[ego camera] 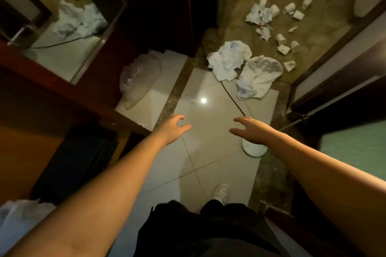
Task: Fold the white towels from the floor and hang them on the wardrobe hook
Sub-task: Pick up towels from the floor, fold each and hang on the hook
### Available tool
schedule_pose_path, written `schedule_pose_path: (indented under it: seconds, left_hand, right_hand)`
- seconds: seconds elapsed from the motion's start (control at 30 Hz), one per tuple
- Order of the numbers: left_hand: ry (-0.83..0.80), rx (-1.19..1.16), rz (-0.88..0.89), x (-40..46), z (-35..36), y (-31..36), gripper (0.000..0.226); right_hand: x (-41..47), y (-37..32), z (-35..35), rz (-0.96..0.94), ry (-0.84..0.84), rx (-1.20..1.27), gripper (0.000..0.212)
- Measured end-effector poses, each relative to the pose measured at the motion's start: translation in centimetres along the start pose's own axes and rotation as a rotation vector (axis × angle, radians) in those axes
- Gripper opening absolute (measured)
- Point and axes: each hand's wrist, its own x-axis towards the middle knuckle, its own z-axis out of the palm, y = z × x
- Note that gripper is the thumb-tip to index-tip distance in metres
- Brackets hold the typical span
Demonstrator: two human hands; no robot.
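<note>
Two crumpled white towels lie on the floor ahead: one bunched heap and a second, flatter one just right of it, the two touching. My left hand and my right hand are stretched forward over the pale floor tiles, both empty with fingers loosely spread. Both hands are well short of the towels. The dark wooden wardrobe stands at the upper left, its interior black; no hook is visible.
A mirror on the left reflects the towels. A clear plastic bag lies by the wardrobe base. Several crushed paper cups and tissues litter the carpet beyond. A black cable crosses the tiles. A round white drain cover sits under my right wrist.
</note>
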Motion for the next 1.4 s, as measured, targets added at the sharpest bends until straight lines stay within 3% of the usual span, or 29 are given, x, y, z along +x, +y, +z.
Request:
schedule_pose_path:
  seconds: [0.3,0.6,0.9,1.13,1.4]
  left_hand:
    - [-0.101,-0.02,0.003,15.0,1.2,5.8,0.056]
    - [-0.25,0.103,-0.003,34.6,-4.3,10.8,0.053]
    - [-0.338,0.166,-0.045,52.2,-6.4,13.8,0.047]
    - [-0.346,0.101,-0.116,70.1,-2.2,14.8,0.044]
    - [-0.382,-0.008,-0.225,89.3,8.7,13.8,0.03]
  right_hand:
    - [9.9,6.0,-2.6,0.218,-0.022,0.132,0.069]
    - [25.2,9.7,-9.4,0.416,-0.096,0.25,0.069]
    - [42.2,13.0,-14.2,0.473,-0.106,0.509,0.063]
    - [58.4,20.9,-14.3,0.551,-0.108,0.609,0.061]
    - [76.6,29.4,-11.2,0.581,-0.145,0.685,0.049]
